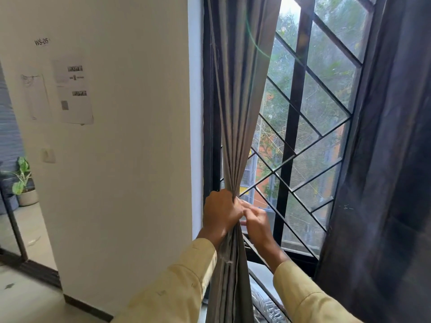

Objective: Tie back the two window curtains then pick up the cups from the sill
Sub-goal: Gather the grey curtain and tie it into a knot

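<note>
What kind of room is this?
Probably an office or workroom: printed notices taped to the wall, a barred window, and a potted plant beyond.

papers taped on white wall | potted plant on floor far left | black diamond grille across window

Daylight through a black-grilled window; white wall bears papers, perhaps notices, potted plant beyond
</note>
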